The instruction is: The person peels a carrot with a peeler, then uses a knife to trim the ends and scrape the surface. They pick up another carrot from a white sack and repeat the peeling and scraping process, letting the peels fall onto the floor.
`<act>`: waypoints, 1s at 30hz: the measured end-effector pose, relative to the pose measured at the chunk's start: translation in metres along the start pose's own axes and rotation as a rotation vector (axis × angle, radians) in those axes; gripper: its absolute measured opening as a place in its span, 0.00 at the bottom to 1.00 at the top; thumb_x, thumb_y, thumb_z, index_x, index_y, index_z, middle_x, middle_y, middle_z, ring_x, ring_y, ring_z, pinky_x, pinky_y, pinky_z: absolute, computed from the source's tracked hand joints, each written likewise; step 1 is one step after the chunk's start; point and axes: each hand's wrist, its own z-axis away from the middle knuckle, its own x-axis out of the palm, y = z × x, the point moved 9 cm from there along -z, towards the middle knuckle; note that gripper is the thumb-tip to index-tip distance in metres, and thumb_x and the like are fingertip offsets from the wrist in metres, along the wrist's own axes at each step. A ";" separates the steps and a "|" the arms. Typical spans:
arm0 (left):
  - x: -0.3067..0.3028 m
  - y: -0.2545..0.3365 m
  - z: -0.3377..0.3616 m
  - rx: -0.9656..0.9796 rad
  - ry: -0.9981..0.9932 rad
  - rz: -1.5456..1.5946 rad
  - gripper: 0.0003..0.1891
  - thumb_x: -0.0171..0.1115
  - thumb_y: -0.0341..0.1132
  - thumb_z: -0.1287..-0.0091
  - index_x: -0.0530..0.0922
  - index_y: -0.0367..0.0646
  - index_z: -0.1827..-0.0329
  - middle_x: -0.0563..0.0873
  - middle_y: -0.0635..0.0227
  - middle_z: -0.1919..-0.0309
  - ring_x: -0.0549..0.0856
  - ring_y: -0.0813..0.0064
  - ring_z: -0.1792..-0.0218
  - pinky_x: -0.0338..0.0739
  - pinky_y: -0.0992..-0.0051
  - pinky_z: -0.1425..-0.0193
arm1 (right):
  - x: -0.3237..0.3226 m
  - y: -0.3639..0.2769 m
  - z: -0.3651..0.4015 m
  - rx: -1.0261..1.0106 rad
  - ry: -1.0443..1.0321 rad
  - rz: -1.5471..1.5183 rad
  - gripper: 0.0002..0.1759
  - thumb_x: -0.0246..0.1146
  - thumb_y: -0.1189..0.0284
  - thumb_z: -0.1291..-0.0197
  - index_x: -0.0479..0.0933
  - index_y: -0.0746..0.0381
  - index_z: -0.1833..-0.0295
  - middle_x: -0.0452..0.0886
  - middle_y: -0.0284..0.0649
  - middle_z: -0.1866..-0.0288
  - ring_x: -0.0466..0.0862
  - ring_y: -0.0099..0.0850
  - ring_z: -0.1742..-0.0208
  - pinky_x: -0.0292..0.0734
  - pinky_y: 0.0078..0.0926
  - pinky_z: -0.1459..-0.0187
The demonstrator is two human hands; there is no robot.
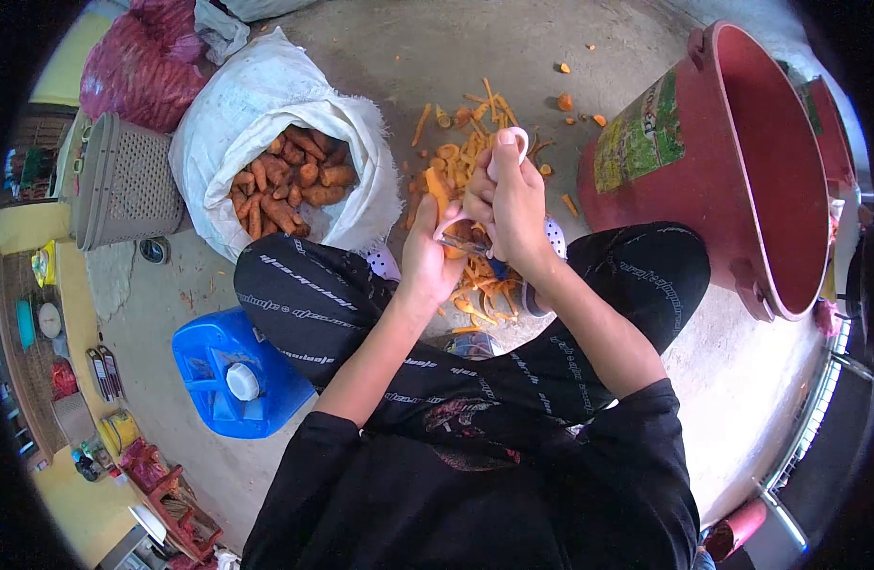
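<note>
My left hand [429, 249] is closed around an orange carrot [438, 188], which points up and away from me. In my right hand [513, 204] is a peeler [450, 228] with a pale handle; its frame lies across the carrot near my left fingers. Both hands are close together between my knees. Orange peelings [476, 299] and carrot pieces lie on the floor below and beyond them. To the left, a white sack [256, 100] stands open, full of unpeeled carrots [299, 171].
A large red tub [679, 171] stands at the right. At the left are a blue jerrycan [230, 375], a grey basket [133, 180] and a red mesh sack [142, 66]. A few carrot ends [564, 102] lie on the concrete floor [437, 47].
</note>
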 end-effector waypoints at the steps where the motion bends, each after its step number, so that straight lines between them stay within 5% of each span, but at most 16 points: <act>1: 0.000 0.001 0.000 0.012 -0.012 0.000 0.14 0.48 0.44 0.29 0.74 0.48 0.48 0.81 0.68 0.58 0.80 0.72 0.55 0.73 0.66 0.47 | 0.000 0.001 -0.001 0.005 0.000 0.007 0.22 0.50 0.51 0.32 0.63 0.60 0.67 0.58 0.29 0.83 0.57 0.17 0.87 0.55 0.21 0.86; 9: -0.005 0.002 -0.003 0.026 -0.020 -0.035 0.16 0.49 0.41 0.30 0.72 0.41 0.47 0.80 0.66 0.54 0.79 0.69 0.51 0.73 0.64 0.45 | -0.008 0.014 -0.011 0.109 0.067 -0.048 0.20 0.51 0.54 0.32 0.63 0.60 0.65 0.57 0.28 0.81 0.56 0.17 0.86 0.54 0.17 0.85; 15: 0.017 0.001 0.016 0.056 0.028 -0.344 0.16 0.44 0.44 0.27 0.71 0.48 0.43 0.78 0.71 0.57 0.77 0.79 0.60 0.73 0.73 0.61 | -0.010 -0.008 -0.026 0.030 0.037 0.075 0.20 0.52 0.55 0.33 0.63 0.61 0.67 0.59 0.29 0.81 0.57 0.18 0.85 0.55 0.19 0.84; 18: 0.016 -0.004 0.013 -0.008 0.019 -0.312 0.16 0.43 0.46 0.26 0.70 0.51 0.43 0.76 0.74 0.59 0.75 0.82 0.65 0.70 0.76 0.66 | -0.018 0.000 -0.035 0.071 0.013 0.033 0.20 0.52 0.55 0.33 0.63 0.62 0.67 0.59 0.29 0.81 0.57 0.18 0.85 0.58 0.20 0.85; 19: 0.022 -0.001 0.017 -0.007 0.016 -0.330 0.15 0.43 0.45 0.26 0.70 0.49 0.44 0.76 0.72 0.60 0.75 0.80 0.66 0.70 0.75 0.67 | -0.022 0.001 -0.037 0.070 0.021 0.025 0.20 0.52 0.55 0.33 0.62 0.61 0.67 0.58 0.29 0.81 0.58 0.19 0.85 0.69 0.24 0.83; 23: 0.011 -0.021 0.025 -0.112 0.053 -0.298 0.19 0.41 0.46 0.25 0.68 0.42 0.41 0.75 0.66 0.62 0.76 0.78 0.67 0.74 0.74 0.69 | -0.033 -0.015 -0.067 -0.045 0.034 0.054 0.21 0.50 0.54 0.32 0.59 0.58 0.70 0.58 0.30 0.82 0.59 0.21 0.87 0.81 0.37 0.75; 27: 0.041 -0.019 0.031 -0.135 -0.074 -0.324 0.18 0.41 0.47 0.25 0.69 0.43 0.46 0.75 0.67 0.62 0.76 0.76 0.66 0.75 0.72 0.67 | -0.060 -0.020 -0.092 -0.185 0.083 0.196 0.19 0.47 0.56 0.30 0.61 0.59 0.67 0.61 0.30 0.84 0.66 0.23 0.85 0.78 0.32 0.76; 30: 0.028 -0.016 0.026 -0.121 -0.003 -0.310 0.17 0.42 0.46 0.25 0.69 0.45 0.45 0.75 0.68 0.61 0.77 0.75 0.64 0.74 0.72 0.65 | -0.039 -0.046 -0.084 -0.441 0.080 0.688 0.18 0.46 0.56 0.30 0.63 0.61 0.64 0.64 0.31 0.83 0.70 0.23 0.83 0.74 0.27 0.76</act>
